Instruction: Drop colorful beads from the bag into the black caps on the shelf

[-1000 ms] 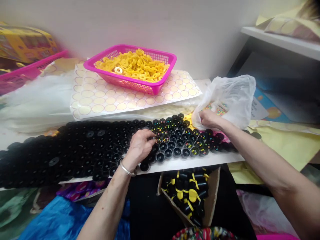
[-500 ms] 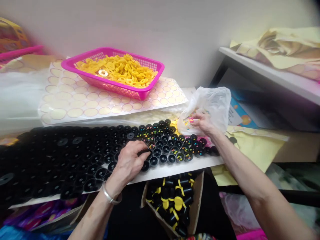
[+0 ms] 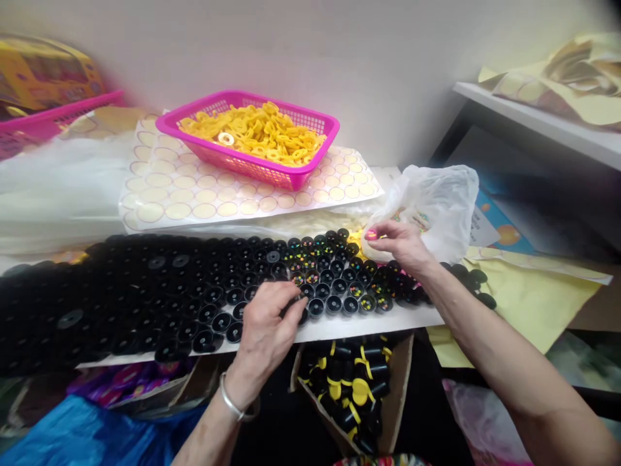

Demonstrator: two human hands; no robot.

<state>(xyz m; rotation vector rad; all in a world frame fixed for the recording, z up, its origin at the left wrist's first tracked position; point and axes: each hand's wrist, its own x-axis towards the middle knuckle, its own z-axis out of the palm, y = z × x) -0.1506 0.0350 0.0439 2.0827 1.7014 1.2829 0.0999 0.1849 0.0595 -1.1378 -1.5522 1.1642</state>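
Many small black cups (image 3: pixel 194 298) stand packed in rows on a white board (image 3: pixel 369 323). Those at the right end hold coloured beads (image 3: pixel 310 277). My left hand (image 3: pixel 269 327) lies at the board's front edge, fingers curled and pinched on one black cup (image 3: pixel 301 309). My right hand (image 3: pixel 398 243) hovers over the right rows, beside the mouth of a white plastic bag (image 3: pixel 436 200) with coloured beads inside. Its fingertips pinch something small and pink (image 3: pixel 371 235).
A pink basket (image 3: pixel 320 123) of yellow rings stands behind on a sheet of round stickers (image 3: pixel 194 194). A cardboard box (image 3: pixel 405 395) of black tubes with yellow caps sits below the board. Yellow paper (image 3: pixel 533 304) lies at right, a shelf (image 3: pixel 533 123) above it.
My right hand came out of the bag with a small pink piece and moved left over the cups. My left hand shifted slightly along the front row. The view swung.
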